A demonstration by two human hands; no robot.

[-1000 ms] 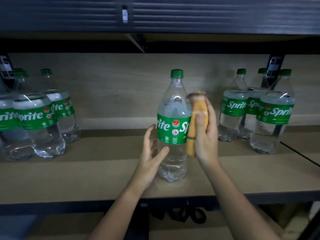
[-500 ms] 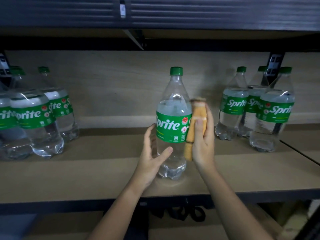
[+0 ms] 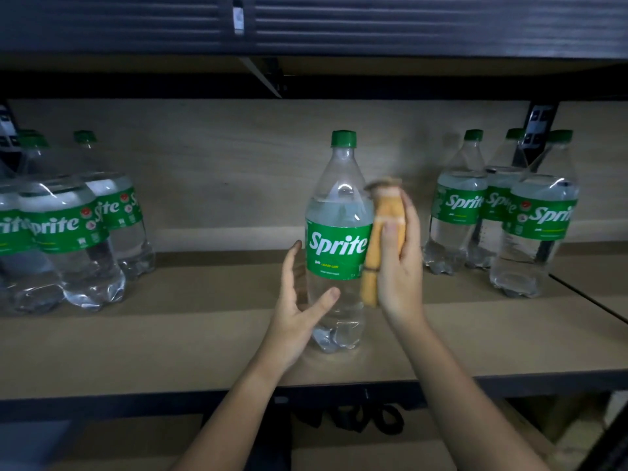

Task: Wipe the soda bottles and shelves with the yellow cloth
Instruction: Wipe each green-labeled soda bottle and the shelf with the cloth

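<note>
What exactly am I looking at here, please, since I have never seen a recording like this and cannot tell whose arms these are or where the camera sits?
There is no machine here. A person wears a camera on the head, looking forward and down, so the two bare arms rising from the bottom edge are that person's own.

They face a wooden shelf in a dark metal rack. In the middle one Sprite bottle stands upright by itself. The left hand has its fingers spread around the bottle's lower part, thumb in front. The right hand holds a folded yellow cloth against the bottle's right side, at the height of the label.

More Sprite bottles stand in a left group and a right group. Another shelf hangs overhead.
</note>
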